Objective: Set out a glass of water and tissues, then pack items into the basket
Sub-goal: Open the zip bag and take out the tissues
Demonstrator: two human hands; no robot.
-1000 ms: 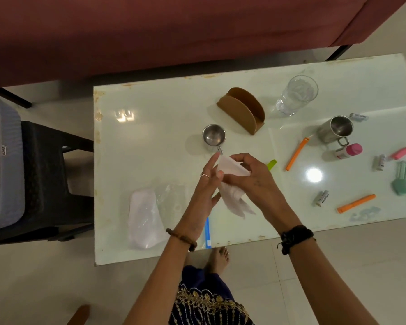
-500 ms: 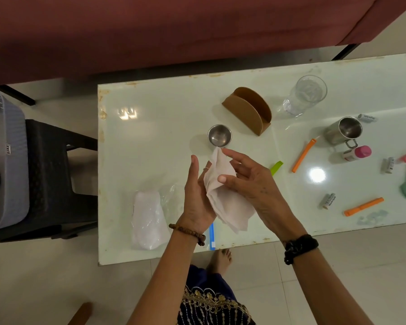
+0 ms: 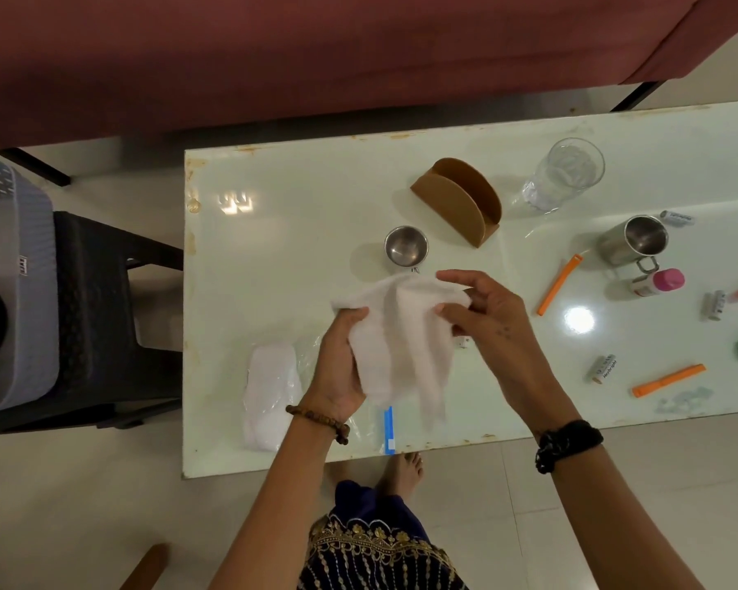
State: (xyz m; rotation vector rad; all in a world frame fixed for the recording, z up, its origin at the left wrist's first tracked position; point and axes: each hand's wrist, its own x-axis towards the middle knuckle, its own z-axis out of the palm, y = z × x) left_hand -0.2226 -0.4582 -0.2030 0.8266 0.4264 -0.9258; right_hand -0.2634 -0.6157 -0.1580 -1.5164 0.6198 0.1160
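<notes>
Over table (image 3: 299,232), tissue (image 3: 401,334) between hands

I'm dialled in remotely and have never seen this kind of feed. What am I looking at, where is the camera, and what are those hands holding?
There is no machine here: a person works with bare hands, and the single wide-angle camera sits on their head, looking down. The left hand and the right hand hold a white tissue spread between them above a white table.

On the table stand a brown tissue holder with nothing in it, a clear glass, a small steel cup and a steel mug. A plastic bag of white tissues lies near the left hand. To the right lie two orange clips, a pink-capped bottle and a few batteries. A grey basket sits on a black stool left of the table.
</notes>
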